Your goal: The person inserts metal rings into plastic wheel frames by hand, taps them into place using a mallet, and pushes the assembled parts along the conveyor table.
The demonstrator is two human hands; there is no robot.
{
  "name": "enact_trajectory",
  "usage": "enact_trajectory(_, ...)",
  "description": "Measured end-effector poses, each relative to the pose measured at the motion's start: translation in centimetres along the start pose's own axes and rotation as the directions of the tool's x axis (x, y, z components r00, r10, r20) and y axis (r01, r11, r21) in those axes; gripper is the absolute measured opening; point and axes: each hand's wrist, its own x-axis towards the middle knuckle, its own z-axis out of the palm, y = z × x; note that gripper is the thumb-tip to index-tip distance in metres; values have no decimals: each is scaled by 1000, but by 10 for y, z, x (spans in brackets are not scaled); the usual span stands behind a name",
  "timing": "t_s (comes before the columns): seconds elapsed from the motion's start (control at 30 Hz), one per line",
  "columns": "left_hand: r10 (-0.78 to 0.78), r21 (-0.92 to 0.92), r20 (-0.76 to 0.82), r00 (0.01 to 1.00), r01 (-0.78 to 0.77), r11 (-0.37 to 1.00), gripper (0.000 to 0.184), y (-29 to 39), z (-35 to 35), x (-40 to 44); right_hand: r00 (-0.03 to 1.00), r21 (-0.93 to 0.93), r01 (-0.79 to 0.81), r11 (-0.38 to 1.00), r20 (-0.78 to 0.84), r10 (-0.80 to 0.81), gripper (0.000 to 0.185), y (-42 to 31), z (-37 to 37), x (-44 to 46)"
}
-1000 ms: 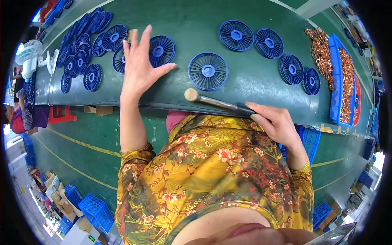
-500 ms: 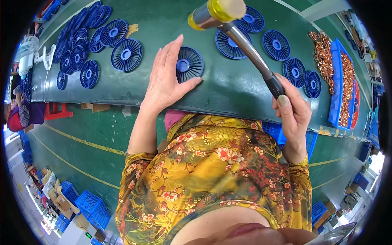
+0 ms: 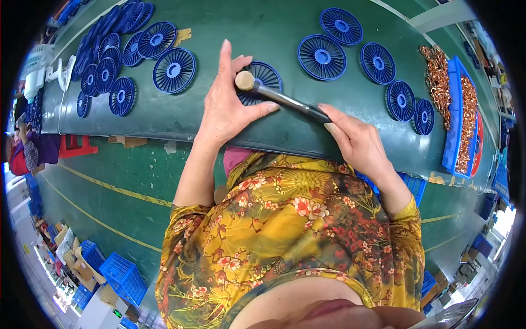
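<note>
Wrapped round the dark handle of a mallet (image 3: 290, 102), my right hand (image 3: 357, 137) holds it low over the table. The mallet's pale, round face covers the centre of a blue spoked disc (image 3: 268, 74); whether it touches the disc, I cannot tell. My left hand (image 3: 226, 107) lies along the disc's left side, thumb stretched along the near rim and fingers apart. More blue spoked discs lie flat to the right, such as one disc (image 3: 322, 57) near the mallet, and to the left, where another disc (image 3: 174, 71) is closest to my left hand.
A pile of blue discs (image 3: 101, 41) covers the far left of the green table (image 3: 219, 22). At the right stand a blue tray (image 3: 453, 115) of copper-coloured parts and a loose heap of such parts (image 3: 435, 77). A white fan (image 3: 37, 68) is clipped at the left, near another person (image 3: 33, 151).
My right hand has swung the mallet down from above, bringing its head over the disc beside my left hand. The left hand's fingers have shifted slightly, and the hand stays at the disc.
</note>
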Motion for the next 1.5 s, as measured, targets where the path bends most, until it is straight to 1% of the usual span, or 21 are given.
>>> enact_trajectory(0.03, 39, -7, -20, 999, -39, 999, 124, -1, 0, 1, 998, -74, -19, 997, 66, 24, 37, 1, 4, 3)
enact_trajectory(0.07, 79, -34, -78, 994, -82, 996, 106, 3, -1, -1, 992, -108, -93, 990, 77, 102, 33, -5, -3, 2)
enact_trajectory(0.17, 270, 48, -335, 903, -270, 962, 78, -21, -21, -7, 997, 113, -58, 992, -41, 63, 31, 5, -5, -3)
enact_trajectory(0.2, 221, 0, -490, 843, -254, 967, 56, -23, -27, -8, 979, 225, -203, 953, 55, 195, 29, 1, -11, -5)
enact_trajectory(0.3, 163, 243, -577, 800, -21, 970, 62, -38, -54, -2, 994, 299, -59, 952, 106, 28, 29, -1, -5, -8)
enact_trajectory(0.33, 181, 405, -523, 833, 56, 913, 72, -49, -59, 2, 991, 292, -22, 956, 135, -19, 28, -3, -2, -6)
enact_trajectory(0.43, 70, 464, -486, 871, 190, 865, 81, -51, -56, 6, 986, 202, -41, 978, 164, 8, 26, -1, 5, -3)
enact_trajectory(0.47, -36, 359, -503, 863, 247, 900, 87, -46, -52, 4, 993, 181, -61, 982, 111, 41, 26, -1, 6, -1)
enact_trajectory(0.57, -97, 235, -437, 894, 218, 947, 92, -25, -33, -6, 992, 100, -93, 991, -75, 101, 26, 4, 5, 3)
enact_trajectory(0.67, -15, 237, -330, 944, 98, 967, 98, -7, -15, -15, 982, 239, -63, 969, -157, 103, 28, -8, -10, 6)
enact_trajectory(0.77, -82, 140, -280, 956, 125, 982, 102, 1, -9, -16, 987, 263, 24, 965, -160, 19, 32, -19, -17, 9)
enact_trajectory(0.87, -115, 108, -267, 957, 148, 983, 105, 2, -11, -16, 979, 129, 165, 978, -143, -147, 36, -7, 5, 20)
enact_trajectory(0.97, -140, 84, -266, 954, 168, 982, 105, 3, -9, -14, 997, 96, -68, 993, 35, 65, 35, -9, 5, 20)
enact_trajectory(1.0, -141, 82, -279, 950, 170, 982, 105, 2, -9, -13, 997, 50, 22, 998, -70, -18, 34, -12, 1, 19)
enact_trajectory(1.13, -265, 1, -187, 946, 270, 963, 103, 17, -14, -11, 964, 164, 207, 964, -204, -173, 33, -17, 7, 29)
enact_trajectory(1.17, -164, 60, -310, 937, 191, 980, 103, 5, -6, -15, 997, -11, 73, 997, -16, -73, 30, -10, 14, 28)
enact_trajectory(1.23, -174, -24, -278, 945, 174, 984, 102, 8, -4, -15, 999, -30, 36, 999, 21, -35, 29, -1, 20, 21)
enact_trajectory(1.27, -132, 60, -279, 951, 154, 986, 100, 3, -3, -14, 998, -6, 48, 999, -36, -49, 29, 5, 12, 17)
enact_trajectory(1.33, -102, 3, -284, 953, 108, 994, 95, -5, 1, -16, 991, 81, 60, 995, -128, -49, 29, 10, 4, 3)
enact_trajectory(1.43, 67, 21, -275, 959, -64, 998, 90, -6, 1, -18, 942, -8, -180, 984, -290, 170, 24, 35, -28, -34)
enact_trajectory(1.5, 236, 112, -205, 950, -217, 970, 85, 3, 0, -13, 843, -287, -240, 927, -535, 53, 26, 68, -46, -56)
